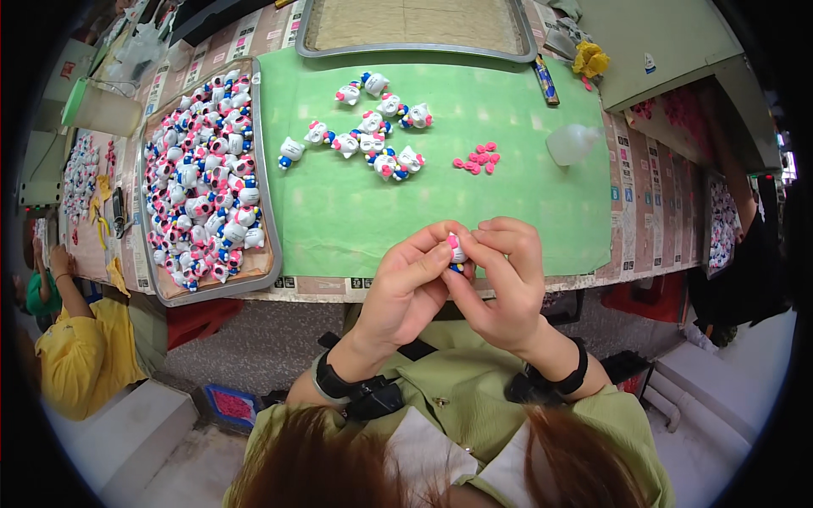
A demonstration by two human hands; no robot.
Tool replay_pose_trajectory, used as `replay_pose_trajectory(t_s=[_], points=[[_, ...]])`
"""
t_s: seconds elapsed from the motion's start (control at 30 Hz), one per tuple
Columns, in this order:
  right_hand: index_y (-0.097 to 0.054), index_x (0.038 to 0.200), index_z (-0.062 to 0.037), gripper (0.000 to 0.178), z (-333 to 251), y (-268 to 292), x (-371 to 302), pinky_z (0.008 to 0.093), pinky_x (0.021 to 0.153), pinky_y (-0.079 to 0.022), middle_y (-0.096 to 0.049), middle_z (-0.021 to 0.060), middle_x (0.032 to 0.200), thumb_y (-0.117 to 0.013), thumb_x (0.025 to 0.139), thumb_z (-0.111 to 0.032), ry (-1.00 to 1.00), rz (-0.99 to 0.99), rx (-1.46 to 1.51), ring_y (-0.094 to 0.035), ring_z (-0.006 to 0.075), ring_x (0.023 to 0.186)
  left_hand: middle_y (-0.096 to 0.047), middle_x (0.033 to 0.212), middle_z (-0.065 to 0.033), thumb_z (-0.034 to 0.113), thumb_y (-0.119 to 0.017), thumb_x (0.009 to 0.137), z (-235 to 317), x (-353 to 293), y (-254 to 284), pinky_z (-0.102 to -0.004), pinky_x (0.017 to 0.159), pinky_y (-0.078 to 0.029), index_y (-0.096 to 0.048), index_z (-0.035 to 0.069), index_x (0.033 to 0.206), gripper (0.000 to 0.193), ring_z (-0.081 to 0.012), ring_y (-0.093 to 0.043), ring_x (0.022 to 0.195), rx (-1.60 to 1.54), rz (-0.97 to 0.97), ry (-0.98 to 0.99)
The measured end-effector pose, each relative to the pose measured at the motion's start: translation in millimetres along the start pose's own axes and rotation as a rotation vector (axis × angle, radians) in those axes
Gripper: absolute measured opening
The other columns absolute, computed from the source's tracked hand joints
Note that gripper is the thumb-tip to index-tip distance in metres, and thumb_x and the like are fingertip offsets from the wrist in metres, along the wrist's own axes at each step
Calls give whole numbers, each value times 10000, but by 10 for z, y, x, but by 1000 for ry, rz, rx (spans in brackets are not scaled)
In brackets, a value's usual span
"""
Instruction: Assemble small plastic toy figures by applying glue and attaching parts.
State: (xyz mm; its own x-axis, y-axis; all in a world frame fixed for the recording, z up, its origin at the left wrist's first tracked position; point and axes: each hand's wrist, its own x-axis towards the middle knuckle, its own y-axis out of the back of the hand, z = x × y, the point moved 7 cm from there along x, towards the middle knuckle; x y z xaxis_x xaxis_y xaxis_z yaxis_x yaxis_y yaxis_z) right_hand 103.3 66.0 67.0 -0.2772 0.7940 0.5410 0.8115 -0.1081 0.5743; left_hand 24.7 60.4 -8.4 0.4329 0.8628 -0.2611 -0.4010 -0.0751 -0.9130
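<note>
Between my two hands, just over the near edge of the green mat (pixel 525 212), is a small white cat figurine (pixel 457 251) with pink and blue parts. The fingers of my left hand (pixel 406 275) pinch it from the left. My right hand (pixel 506 275) closes its thumb and index finger on it from the right; the fingertips hide part of it. Farther off on the mat lies a loose group of similar cat figurines (pixel 371 145). To their right is a small pile of pink pieces (pixel 479 159).
A metal tray (pixel 275 254) heaped with cat figurines stands at the left. At the far edge lies another tray (pixel 415 52). A translucent squeeze bottle (pixel 572 144), a dark blue tube (pixel 545 81) and a yellow crumpled thing (pixel 590 59) are at the right. A person in yellow (pixel 89 351) works at the left.
</note>
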Motion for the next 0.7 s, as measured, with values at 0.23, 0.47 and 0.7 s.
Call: replay_pose_trajectory(t_s=[0.23, 0.47, 0.7], points=[[-564, 990, 1, 411, 103, -9, 43, 335, 725, -421, -488, 112, 930, -677, 596, -20, -98, -79, 86, -482, 276, 874, -514, 905, -52, 79, -470, 840, 187, -37, -45, -260, 747, -432, -444, 31, 1051, 218, -135, -521, 849, 102, 60, -17], [-555, 989, -1, 359, 219, 100, -96, 313, 689, -419, -510, 139, 896, -641, 641, 15, -221, -69, 187, -509, 258, 799, -553, 870, -137, 59, -494, 791, 1659, -243, 68, -320, 682, -441, -493, 7, 993, 208, -230, -559, 794, 1970, 769, -754], [-576, 916, 4, 258, 219, 86, -141, 299, 640, -420, -534, 131, 819, -612, 662, 36, -181, -81, 221, -522, 245, 725, -519, 881, -175, 53, -475, 778, 1594, 7, 323, -413, 669, -452, -488, -14, 916, 154, -360, -547, 786, 2325, 845, -441]])
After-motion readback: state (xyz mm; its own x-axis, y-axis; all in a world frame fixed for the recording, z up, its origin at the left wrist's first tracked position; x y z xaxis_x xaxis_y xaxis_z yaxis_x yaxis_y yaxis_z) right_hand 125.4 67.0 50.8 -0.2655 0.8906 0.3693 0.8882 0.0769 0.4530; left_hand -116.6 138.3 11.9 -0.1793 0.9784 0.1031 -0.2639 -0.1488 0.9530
